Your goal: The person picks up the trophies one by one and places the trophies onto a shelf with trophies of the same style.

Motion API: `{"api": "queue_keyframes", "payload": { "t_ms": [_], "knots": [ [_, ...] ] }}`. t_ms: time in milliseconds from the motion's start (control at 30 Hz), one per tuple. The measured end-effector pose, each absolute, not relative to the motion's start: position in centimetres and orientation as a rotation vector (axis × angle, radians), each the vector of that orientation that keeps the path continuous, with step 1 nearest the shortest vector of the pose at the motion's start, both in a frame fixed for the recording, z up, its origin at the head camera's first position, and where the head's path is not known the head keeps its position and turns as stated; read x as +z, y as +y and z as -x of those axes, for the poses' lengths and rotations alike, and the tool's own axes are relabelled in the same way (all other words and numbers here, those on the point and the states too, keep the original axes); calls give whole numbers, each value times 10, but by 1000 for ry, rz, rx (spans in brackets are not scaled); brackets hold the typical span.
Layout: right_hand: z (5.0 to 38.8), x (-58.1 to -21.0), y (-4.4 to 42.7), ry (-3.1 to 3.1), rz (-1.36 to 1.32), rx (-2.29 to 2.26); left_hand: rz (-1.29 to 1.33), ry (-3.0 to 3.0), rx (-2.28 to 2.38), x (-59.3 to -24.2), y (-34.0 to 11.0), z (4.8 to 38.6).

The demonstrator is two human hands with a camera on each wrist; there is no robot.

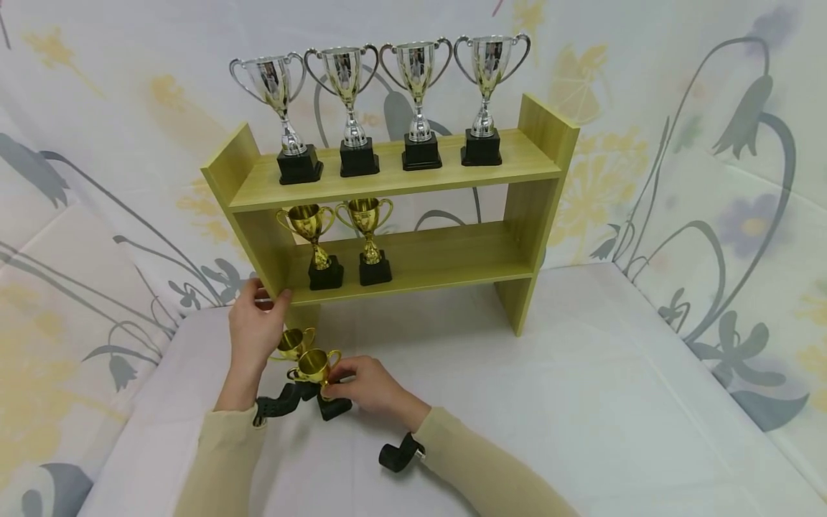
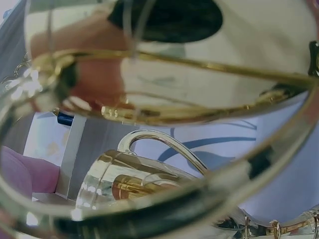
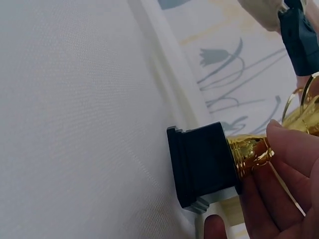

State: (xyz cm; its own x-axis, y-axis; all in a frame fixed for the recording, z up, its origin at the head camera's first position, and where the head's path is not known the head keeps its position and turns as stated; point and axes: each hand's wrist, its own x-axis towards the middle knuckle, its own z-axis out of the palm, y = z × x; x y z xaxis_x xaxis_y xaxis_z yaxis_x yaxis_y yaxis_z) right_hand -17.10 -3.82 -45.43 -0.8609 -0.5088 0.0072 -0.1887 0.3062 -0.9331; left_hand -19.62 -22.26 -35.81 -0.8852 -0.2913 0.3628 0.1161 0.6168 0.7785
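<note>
My right hand (image 1: 371,385) pinches a gold trophy cup (image 1: 314,365) by its stem, above the white table in front of the shelf's left end. The cup's black base (image 3: 202,164) shows tilted in the right wrist view. Just behind it, partly hidden, is another gold trophy cup (image 1: 293,342). At the wooden shelf unit's (image 1: 388,197) lower left, my left hand (image 1: 255,323) grips the side panel, thumb on the inner side. Gold trophy cups and a curved handle fill much of the left wrist view, where pink fingers (image 2: 32,172) show beside the panel.
Several silver trophies (image 1: 418,100) line the top shelf. Two gold trophies (image 1: 365,240) stand on the left part of the lower shelf board (image 1: 452,255). White cloth covers the table (image 1: 581,388), and flower-patterned cloth (image 1: 672,179) hangs behind and at both sides.
</note>
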Motion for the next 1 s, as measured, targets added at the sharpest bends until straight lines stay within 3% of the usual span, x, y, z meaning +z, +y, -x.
{"api": "queue_keyframes", "payload": {
  "t_ms": [1000],
  "knots": [
    [170, -450, -38, 2252, 618, -1742, -117, -2384, -1166, -357, -221, 196]
  ]
}}
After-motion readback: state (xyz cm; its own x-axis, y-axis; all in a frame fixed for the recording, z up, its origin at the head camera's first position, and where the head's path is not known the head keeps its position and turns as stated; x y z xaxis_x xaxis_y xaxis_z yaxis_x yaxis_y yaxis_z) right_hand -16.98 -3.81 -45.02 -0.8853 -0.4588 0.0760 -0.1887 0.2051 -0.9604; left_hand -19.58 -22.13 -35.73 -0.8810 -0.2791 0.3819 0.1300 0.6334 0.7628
